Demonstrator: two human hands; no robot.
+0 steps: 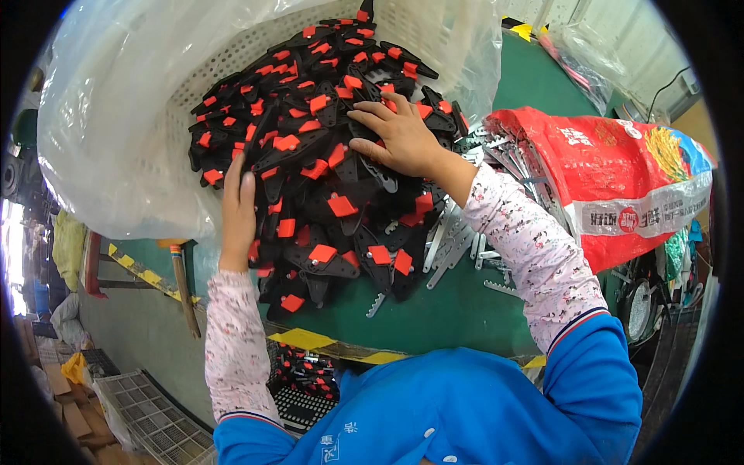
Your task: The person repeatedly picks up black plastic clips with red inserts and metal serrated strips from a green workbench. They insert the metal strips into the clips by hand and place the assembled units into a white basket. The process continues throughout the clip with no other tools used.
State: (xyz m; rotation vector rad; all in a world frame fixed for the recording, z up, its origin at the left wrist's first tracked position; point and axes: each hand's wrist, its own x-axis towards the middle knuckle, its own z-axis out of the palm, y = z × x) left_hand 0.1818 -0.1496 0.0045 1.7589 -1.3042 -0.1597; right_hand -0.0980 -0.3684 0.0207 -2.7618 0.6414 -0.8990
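Observation:
A large heap of black plastic parts with red-orange tabs spills from a white perforated basket onto the green table. My left hand lies along the left side of the heap, its fingers stretched out against the parts and the thumb raised. Over the heap's upper right, my right hand rests palm down with fingers spread on the black parts. Neither hand grips a part that I can see. Metal toothed strips lie beside and under the heap's right edge.
Clear plastic sheeting lines the basket. A red woven sack lies open at the right with more metal strips at its mouth. A wooden-handled tool leans at the table's left edge. Below the front edge sits a black crate with similar parts.

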